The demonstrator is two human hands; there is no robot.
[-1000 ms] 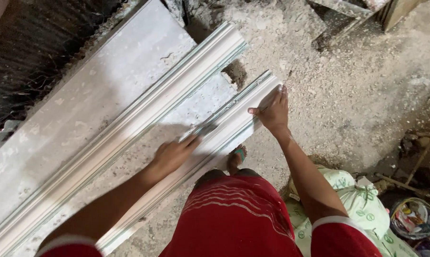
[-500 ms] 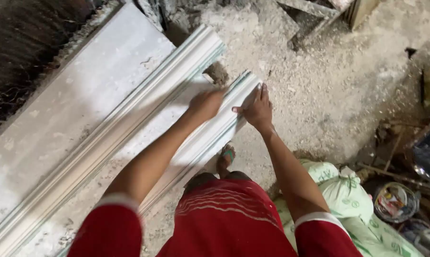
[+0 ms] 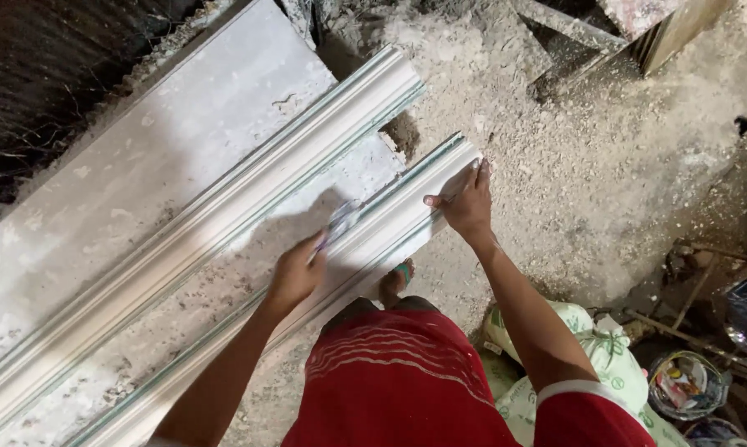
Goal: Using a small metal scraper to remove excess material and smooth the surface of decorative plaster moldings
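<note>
Two long white plaster cornice mouldings are lying side by side in the head view, running from the bottom-left corner of the grey casting slab (image 3: 225,91) up toward its far right end. You are working on the nearer moulding (image 3: 390,223), the one whose end is reaching past the slab's right edge over the dusty rubble floor (image 3: 572,190); the farther moulding (image 3: 249,199) is sitting just beside it, apart from both hands.

Your left hand (image 3: 295,273) is closing around a small blurred tool (image 3: 340,219), seemingly a scraper or brush, and is drawing it along the moulding's upper face near the middle of the visible length. Your right hand (image 3: 464,203) is bracing the moulding's end, fingers loosely spread over the profile with the thumb pointing left; it looks to be pinching something thin, though I cannot tell for certain.

Judging from this, you are finishing or cleaning the surface, roughly partway along. Your next stroke is calling for steady light pressure and a firm brace at the end, since the overhanging tip could chip.

Your foot (image 3: 394,281) is showing below the moulding, and pale printed sacks (image 3: 588,372) are lying at your right.
</note>
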